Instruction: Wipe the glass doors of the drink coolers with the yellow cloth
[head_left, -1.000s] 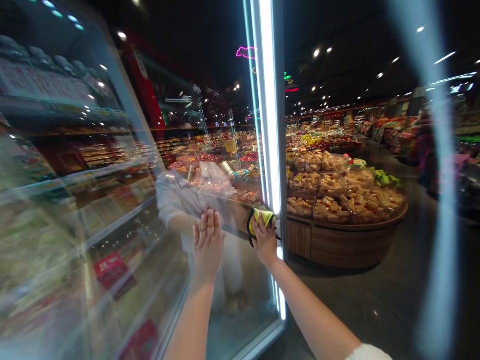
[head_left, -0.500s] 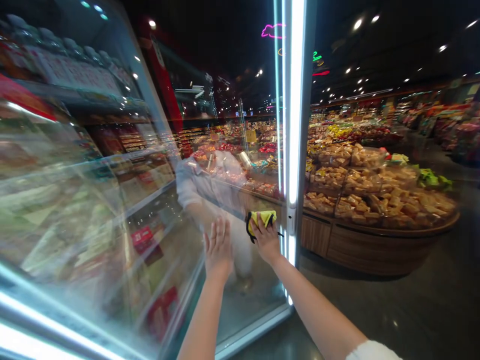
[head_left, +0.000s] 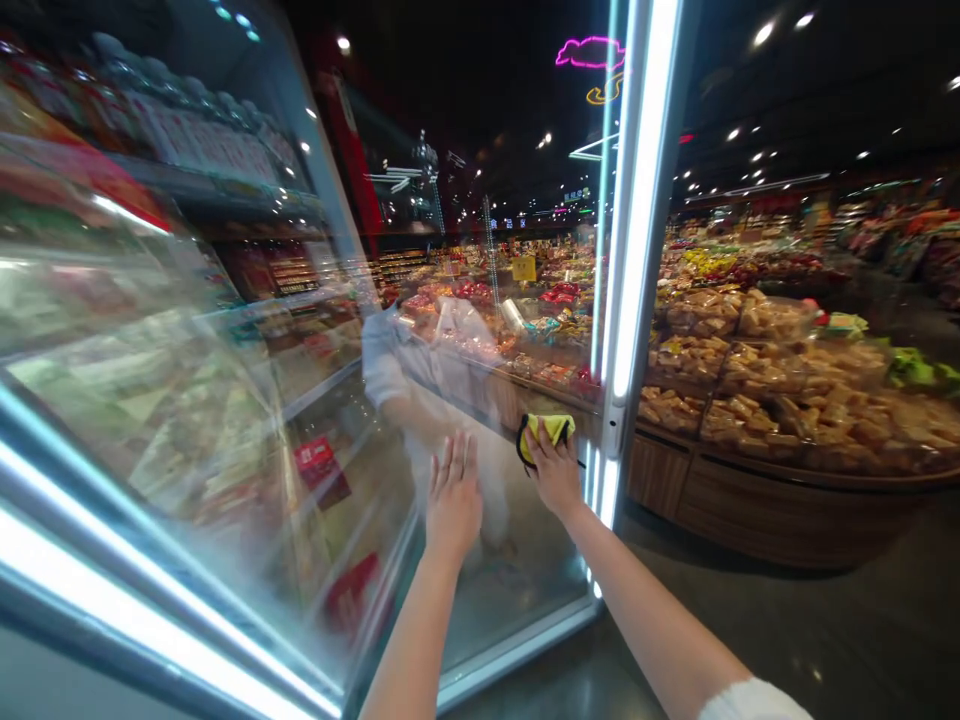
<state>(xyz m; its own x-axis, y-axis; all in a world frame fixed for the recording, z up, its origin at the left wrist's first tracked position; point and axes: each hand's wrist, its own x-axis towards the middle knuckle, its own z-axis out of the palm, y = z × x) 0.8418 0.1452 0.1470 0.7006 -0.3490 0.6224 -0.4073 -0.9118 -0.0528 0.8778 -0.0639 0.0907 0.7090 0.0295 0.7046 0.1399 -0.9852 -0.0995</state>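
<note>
A large glass door [head_left: 517,590] with a bright lit frame stands in front of me. My left hand [head_left: 454,500] lies flat against the glass, fingers stretched out, with nothing in it. To its right, my right hand [head_left: 553,470] presses a folded yellow cloth [head_left: 556,428] with black edging on the pane, close to the lit upright edge. The glass shows a faint reflection of a person in a light shirt. My right palm and part of the cloth's underside are hidden.
Blurred shelves at the left hold bottles [head_left: 180,120] and packages behind glass, with a red box [head_left: 319,460] lower down. Beyond the door's right edge is a curved wooden display stand [head_left: 780,510] heaped with packaged food.
The view has turned slightly left, so the door, stand and both hands appear further right. Both hands remain on the glass, the right one still with the cloth.
</note>
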